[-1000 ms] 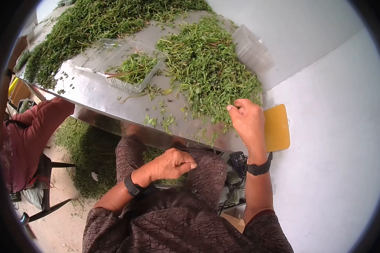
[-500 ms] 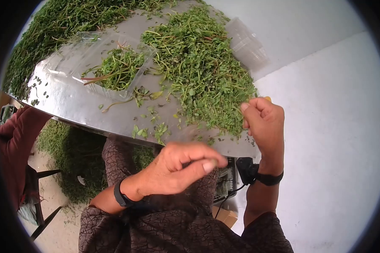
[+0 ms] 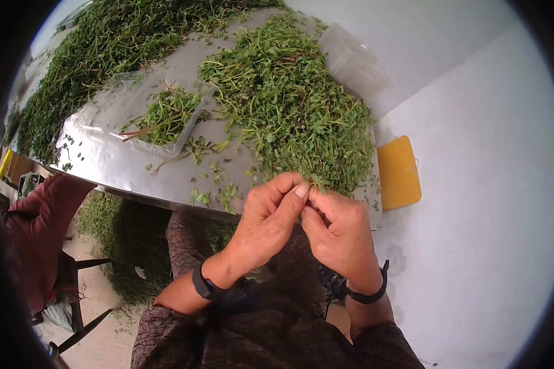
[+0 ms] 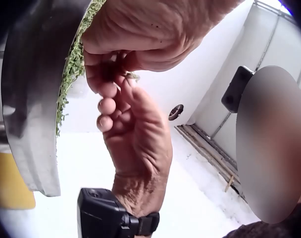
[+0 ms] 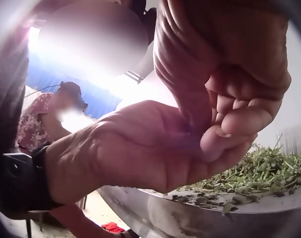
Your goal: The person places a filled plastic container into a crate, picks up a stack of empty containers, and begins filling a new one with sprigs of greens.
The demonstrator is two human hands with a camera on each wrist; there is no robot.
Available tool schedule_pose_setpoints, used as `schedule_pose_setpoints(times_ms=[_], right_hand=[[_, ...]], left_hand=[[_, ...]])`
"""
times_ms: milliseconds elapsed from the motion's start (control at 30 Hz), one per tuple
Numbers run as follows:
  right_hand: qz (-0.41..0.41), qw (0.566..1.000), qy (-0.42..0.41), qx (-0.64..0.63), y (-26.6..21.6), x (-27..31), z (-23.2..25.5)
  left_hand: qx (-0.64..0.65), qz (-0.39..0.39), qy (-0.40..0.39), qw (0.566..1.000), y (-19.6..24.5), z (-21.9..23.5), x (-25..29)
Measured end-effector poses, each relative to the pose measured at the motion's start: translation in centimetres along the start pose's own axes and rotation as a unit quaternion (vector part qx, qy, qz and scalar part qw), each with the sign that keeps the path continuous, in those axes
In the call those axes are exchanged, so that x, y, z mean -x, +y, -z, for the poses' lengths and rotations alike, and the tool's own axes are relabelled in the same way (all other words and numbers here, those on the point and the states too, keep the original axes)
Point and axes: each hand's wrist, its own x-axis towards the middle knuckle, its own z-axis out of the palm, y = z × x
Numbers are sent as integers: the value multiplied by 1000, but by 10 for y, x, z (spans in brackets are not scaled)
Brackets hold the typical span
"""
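My left hand [image 3: 261,218] and right hand [image 3: 341,230] meet over the near edge of the metal table [image 3: 126,175], fingertips together. A small green sprig [image 4: 133,76] shows at the right hand's thumb and fingertips in the left wrist view. Both hands pinch it between thumb and curled fingers, which hide most of it. Just beyond them spreads a heap of leafy green stems [image 3: 295,104]. To its left, a clear plastic box [image 3: 175,150] with its lid open holds a bunch of the same greens [image 3: 169,114].
A larger, darker heap of greens [image 3: 114,52] covers the back left. Stacked clear boxes [image 3: 354,61] stand by the wall, and a yellow board [image 3: 400,172] is beside the table's right end. Another person's sleeve [image 3: 49,203] is at left. More greens [image 3: 98,227] lie below the table.
The hands were apart, the right near the heap's front edge and the left over the lap. The left has moved up and right, and both now meet at the fingertips.
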Motion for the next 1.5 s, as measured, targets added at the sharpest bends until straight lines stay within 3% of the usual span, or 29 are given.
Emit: schedule_pose_setpoints(times_ms=[67, 133, 233, 300, 333, 467, 533, 567, 633, 700, 767, 833, 900, 1033, 1233, 1300, 1333, 1367, 1433, 1500], right_hand=[[-27, 996, 42, -76, 8, 7, -2], [-55, 983, 85, -153, 16, 13, -2], [-108, 972, 144, -149, 36, 21, 10], [-124, 981, 149, 4, 51, 25, 17], [-126, 973, 195, -3, 62, 26, 12], [-167, 965, 186, -79, 89, 33, -1], [-175, 961, 191, -95, 97, 34, -5], [-177, 960, 192, -102, 98, 34, -5], [-180, 957, 184, -135, 101, 33, -2], [-185, 952, 186, -155, 105, 34, -4], [-176, 953, 196, -147, 107, 34, -7], [-167, 954, 201, -148, 107, 34, -8], [-160, 953, 208, -148, 106, 35, -8], [-125, 959, 210, -144, 105, 36, -7], [-93, 964, 226, -101, 106, 36, -5], [-87, 963, 234, -102, 106, 36, -7], [-88, 963, 231, -110, 106, 37, -7], [-88, 963, 228, -117, 106, 37, -6], [-84, 963, 228, -116, 105, 37, -5], [-81, 963, 229, -116, 105, 36, -5]], left_hand=[[-56, -3, 5, 998, 3, -2, -1], [-5, -56, 30, 998, 3, -3, -6], [17, -64, 37, 997, 10, 6, -7], [-14, -77, 39, 996, 15, 12, -10], [-39, -95, 40, 994, 18, 14, -12], [-169, -111, 47, 978, 21, 4, -15], [-330, -103, 71, 936, 24, -5, -16], [-336, -101, 71, 934, 23, -8, -19], [-505, -151, 2, 850, 19, -10, -27], [-541, -180, -20, 822, 10, -12, -32], [-624, -184, -44, 758, 5, -19, -35], [-617, -178, -48, 765, -4, -21, -40], [-682, -185, -67, 704, -9, -24, -45], [-696, -180, -55, 693, -14, -29, -52], [-726, -261, -76, 632, -9, -28, -59], [-560, -164, -8, 812, 7, -24, -61], [-412, -99, -12, 906, 15, -18, -63], [-415, -98, -12, 904, 21, -17, -64], [-287, -40, 45, 956, 34, -23, -65], [-299, -50, 47, 952, 26, -20, -71]])
